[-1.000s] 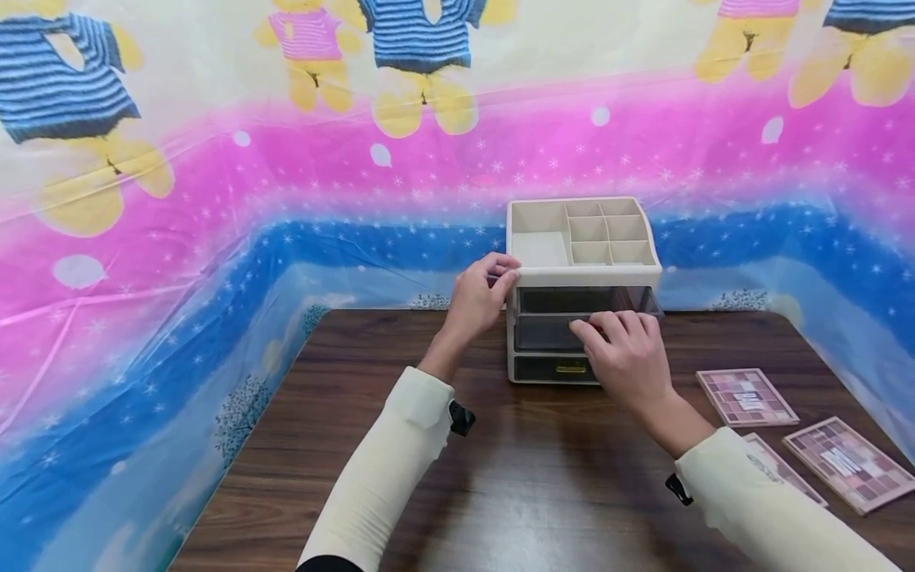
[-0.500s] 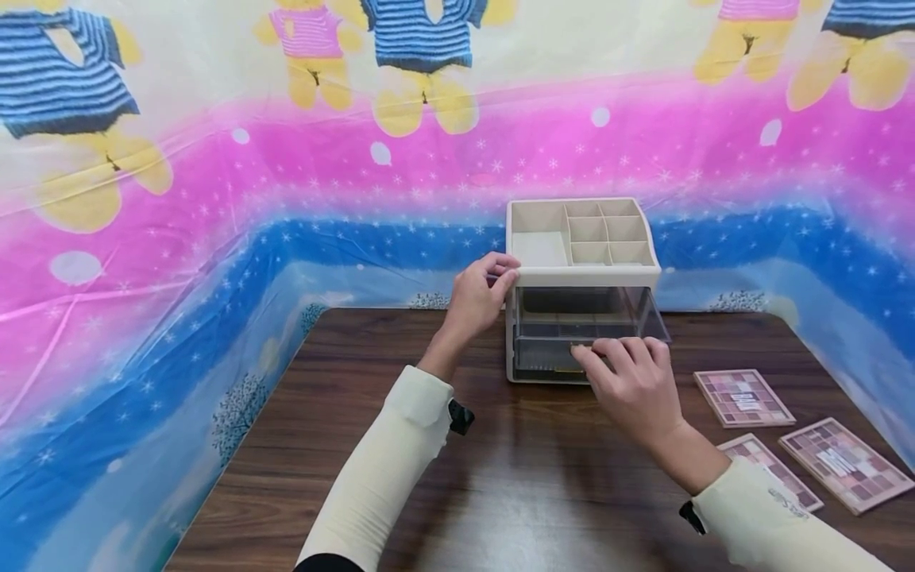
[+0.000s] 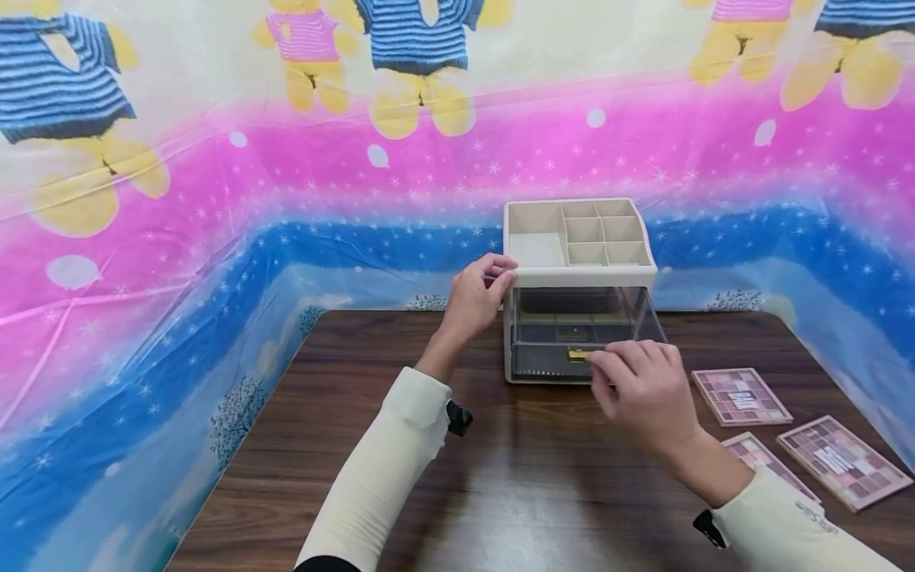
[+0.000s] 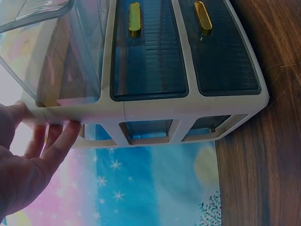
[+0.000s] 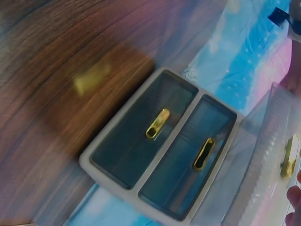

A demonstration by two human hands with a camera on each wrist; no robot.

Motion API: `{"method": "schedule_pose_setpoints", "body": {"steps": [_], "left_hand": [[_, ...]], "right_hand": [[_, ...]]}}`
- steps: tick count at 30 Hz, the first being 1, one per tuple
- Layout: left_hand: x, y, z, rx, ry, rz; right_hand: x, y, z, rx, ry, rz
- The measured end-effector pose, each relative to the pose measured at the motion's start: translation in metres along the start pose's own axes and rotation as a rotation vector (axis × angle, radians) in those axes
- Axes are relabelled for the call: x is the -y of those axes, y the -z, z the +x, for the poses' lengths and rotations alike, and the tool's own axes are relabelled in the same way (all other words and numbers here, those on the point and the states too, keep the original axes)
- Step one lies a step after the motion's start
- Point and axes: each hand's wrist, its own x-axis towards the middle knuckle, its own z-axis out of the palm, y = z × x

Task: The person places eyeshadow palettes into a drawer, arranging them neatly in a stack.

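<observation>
- Pink and blue printed cloth [image 3: 250,179] hangs behind the drawer unit [image 3: 586,276], which stands on the wood-grain tabletop [image 3: 343,413].
- At the unit's upper left front corner, the left hand [image 3: 473,298] has its grip closed round the edge, thumb on the front and fingers against the side, apparently bracing it.
- Projecting from the unit's front, the clear top drawer [image 3: 543,359] is farther out than a second ago; the lower drawers [image 5: 136,136] sit fully in. Its inside now shows from above, so the pulling looks largely done.
- By the right part of the unit's front, the right hand [image 3: 646,397] has curled fingers just beside the top drawer's gold handle [image 3: 577,355]. It has shifted rightward, uncovering the handle; I cannot tell whether its grip pinches the handle's end or is free of it.
- Right of the unit and nearer the person, three palettes [image 3: 742,396] lie flat, well apart from it, one partly hidden by the right sleeve [image 3: 793,516].
</observation>
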Motion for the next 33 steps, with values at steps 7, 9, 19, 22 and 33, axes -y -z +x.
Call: {"method": "schedule_pose_setpoints", "body": {"steps": [7,9,19,22,33], "left_hand": [[0.000,0.000,-0.001,0.007,0.005,0.002],[0.001,0.000,-0.001,0.007,0.007,0.002],[0.003,-0.001,-0.001,0.005,0.010,-0.002],[0.002,-0.001,-0.001,0.007,0.009,0.000],[0.003,0.000,0.002,0.015,-0.002,-0.010]], "right_hand": [[-0.024,0.027,-0.025,0.093,-0.265,0.023],[-0.034,0.035,-0.038,0.185,-0.345,-0.007],[-0.079,0.067,-0.108,0.981,-0.730,-0.085],[-0.088,0.073,-0.126,1.122,-0.738,-0.079],[-0.100,0.088,-0.156,1.284,-0.813,-0.068]]}}
